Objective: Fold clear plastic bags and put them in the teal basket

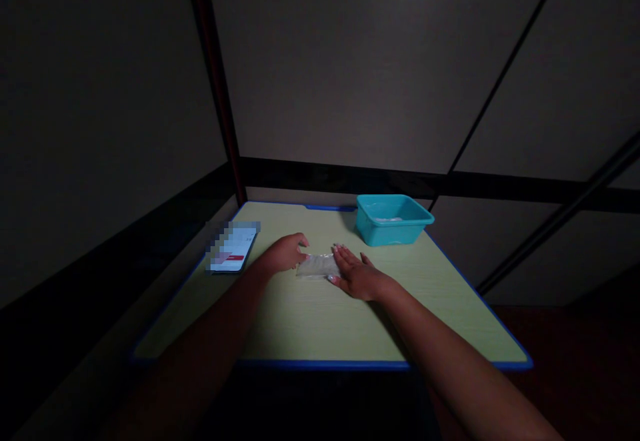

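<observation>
A small clear plastic packet (319, 265) lies flat near the middle of the table, its surface shiny and slightly wrinkled. What it contains, if anything, I cannot make out. At its left end is my left hand (287, 253), with thumb and fingers curved and a gap between them; the thumb is at the packet's edge. My right hand (356, 274) rests on the right end of the packet, palm down, fingers stretched out and thumb apart. That end is partly hidden under the fingers.
A turquoise plastic basin (395, 233) stands at the back right, with something clear inside. On the left lies a phone (234, 251), its screen lit and partly pixelated. The pale table (320, 341) has a blue edge, and grey panelled walls stand behind it.
</observation>
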### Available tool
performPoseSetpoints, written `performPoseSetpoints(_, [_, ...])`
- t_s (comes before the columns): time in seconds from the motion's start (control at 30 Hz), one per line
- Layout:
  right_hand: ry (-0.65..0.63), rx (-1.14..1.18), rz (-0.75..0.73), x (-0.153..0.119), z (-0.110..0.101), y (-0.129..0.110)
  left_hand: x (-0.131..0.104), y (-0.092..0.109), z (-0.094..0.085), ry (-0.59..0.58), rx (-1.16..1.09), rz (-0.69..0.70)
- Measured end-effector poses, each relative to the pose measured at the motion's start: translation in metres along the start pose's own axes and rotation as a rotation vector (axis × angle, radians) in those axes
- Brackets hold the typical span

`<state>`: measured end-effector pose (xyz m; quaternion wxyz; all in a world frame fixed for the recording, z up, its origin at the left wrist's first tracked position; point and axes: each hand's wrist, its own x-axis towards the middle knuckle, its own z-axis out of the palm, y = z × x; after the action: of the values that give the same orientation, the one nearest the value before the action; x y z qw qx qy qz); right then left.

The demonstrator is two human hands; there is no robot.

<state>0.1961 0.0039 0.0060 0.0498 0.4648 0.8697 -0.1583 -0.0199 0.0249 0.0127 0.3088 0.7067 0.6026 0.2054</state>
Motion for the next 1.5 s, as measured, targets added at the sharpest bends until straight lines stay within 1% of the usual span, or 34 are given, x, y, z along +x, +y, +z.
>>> performPoseSetpoints(0.17, [0.000, 0.027, -0.003, -0.001, -0.001, -0.002, 0.002, -0.002, 0.001, 0.084, 0.111, 0.039])
performPoseSetpoints(0.3, [-0.007, 0.026, 0.003, 0.000, 0.001, 0.000, 0.001, -0.004, 0.001, 0.103, 0.134, 0.022])
performPoseSetpoints(0.4, [0.006, 0.026, 0.005, 0.000, 0.002, -0.001, 0.001, -0.004, 0.002, 0.111, 0.137, 0.033])
performPoseSetpoints(0.5, [0.018, 0.022, 0.012, 0.000, 0.003, -0.004, 0.001, -0.003, 0.003, 0.081, 0.107, 0.003])
performPoseSetpoints(0.67, [0.028, 0.002, 0.046, 0.000, 0.002, -0.009, -0.001, 0.001, 0.000, -0.057, -0.006, -0.077])
performPoseSetpoints(0.73, [0.028, -0.003, 0.057, 0.001, 0.002, -0.009, -0.002, 0.003, -0.002, -0.071, 0.004, -0.075])
performPoseSetpoints(0.8, [0.030, -0.003, 0.063, 0.002, 0.002, -0.009, -0.005, 0.006, -0.003, -0.037, 0.086, -0.045])
performPoseSetpoints(0.87, [0.029, -0.004, 0.060, 0.002, 0.002, -0.008, -0.008, 0.008, -0.004, -0.001, 0.224, -0.009])
performPoseSetpoints(0.93, [0.023, -0.006, 0.053, 0.001, 0.001, -0.007, -0.011, 0.010, -0.005, 0.009, 0.380, 0.012])
performPoseSetpoints(1.0, [0.020, -0.007, 0.045, 0.001, 0.000, -0.007, -0.014, 0.011, -0.005, 0.006, 0.514, 0.002])
performPoseSetpoints(1.07, [0.026, -0.002, 0.039, 0.000, 0.000, -0.006, -0.015, 0.010, -0.004, -0.006, 0.596, -0.026])
performPoseSetpoints(1.17, [0.035, 0.008, 0.033, 0.001, 0.000, -0.005, -0.014, 0.006, -0.003, -0.064, 0.624, -0.055])
performPoseSetpoints(1.23, [0.052, 0.014, 0.022, 0.001, 0.001, -0.003, -0.013, 0.003, -0.002, -0.091, 0.624, -0.051])
performPoseSetpoints(1.37, [0.102, 0.020, -0.037, -0.001, 0.001, -0.003, -0.013, 0.002, -0.003, -0.109, 0.634, -0.053])
performPoseSetpoints(1.5, [0.070, 0.028, -0.128, -0.002, 0.001, -0.008, -0.011, 0.001, -0.004, -0.106, 0.655, -0.088])
